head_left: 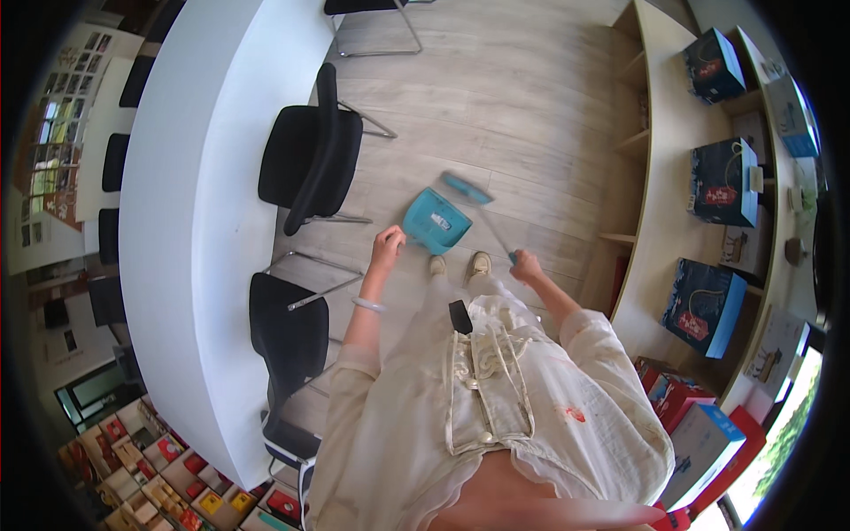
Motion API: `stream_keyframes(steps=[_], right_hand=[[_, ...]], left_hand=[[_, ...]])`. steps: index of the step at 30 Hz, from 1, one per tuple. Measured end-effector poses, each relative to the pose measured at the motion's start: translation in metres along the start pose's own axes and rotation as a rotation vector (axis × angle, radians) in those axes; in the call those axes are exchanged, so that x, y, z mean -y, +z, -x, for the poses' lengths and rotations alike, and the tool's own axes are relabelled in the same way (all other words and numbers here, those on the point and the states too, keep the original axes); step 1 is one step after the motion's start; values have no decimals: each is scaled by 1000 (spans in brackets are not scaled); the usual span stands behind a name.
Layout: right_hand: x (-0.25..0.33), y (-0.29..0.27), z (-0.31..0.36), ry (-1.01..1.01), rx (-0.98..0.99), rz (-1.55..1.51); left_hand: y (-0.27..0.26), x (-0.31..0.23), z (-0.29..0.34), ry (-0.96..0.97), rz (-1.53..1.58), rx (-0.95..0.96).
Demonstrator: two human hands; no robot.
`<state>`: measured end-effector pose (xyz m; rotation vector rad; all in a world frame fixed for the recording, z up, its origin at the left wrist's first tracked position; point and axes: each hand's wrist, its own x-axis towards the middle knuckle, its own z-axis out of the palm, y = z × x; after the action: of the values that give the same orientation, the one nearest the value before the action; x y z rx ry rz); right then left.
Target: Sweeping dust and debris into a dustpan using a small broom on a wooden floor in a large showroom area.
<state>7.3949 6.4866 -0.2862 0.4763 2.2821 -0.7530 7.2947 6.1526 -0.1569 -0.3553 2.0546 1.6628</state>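
Note:
My left hand [388, 243] is closed round the handle of a teal dustpan [437, 221], whose pan hangs over the floor in front of my shoes. My fingers hide most of that handle. In my right hand [527, 265] is the grey stick of a small broom [467, 188]. The broom's teal head lies beyond the dustpan and a little to its right, apart from it, and its bristles look smeared by motion. I cannot make out any dirt in the pan.
A long white table [208, 221] runs along my left, with black chairs [305, 159] on metal legs beside it. On the right stands a wooden shelf unit [660, 177] bearing blue gift boxes [704, 305]. Pale wood flooring [505, 97] stretches ahead between them.

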Motion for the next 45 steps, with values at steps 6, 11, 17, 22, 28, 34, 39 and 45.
stream_keyframes(steps=[6, 11, 17, 22, 28, 34, 39, 45], right_hand=[[9, -35, 84, 318, 237, -920], [-16, -28, 138, 397, -3, -863], [-13, 4, 111, 485, -364, -671], [48, 55, 108, 577, -267, -732], [47, 93, 137, 243, -184, -761], [34, 61, 174, 445, -225, -1172], [-12, 7, 171, 616, -420, -1119], [-93, -80, 121, 705, -577, -919]], left_hand=[[-22, 2, -5, 24, 8, 89], [-47, -5, -10, 68, -137, 206], [-47, -4, -37, 190, -333, 439], [-40, -21, -51, 120, -429, 472], [-32, -43, -58, 66, -426, 533], [-33, -44, -63, 95, -369, 481], [-8, -54, -68, 109, -302, 493], [55, -60, -90, 152, -255, 458]])
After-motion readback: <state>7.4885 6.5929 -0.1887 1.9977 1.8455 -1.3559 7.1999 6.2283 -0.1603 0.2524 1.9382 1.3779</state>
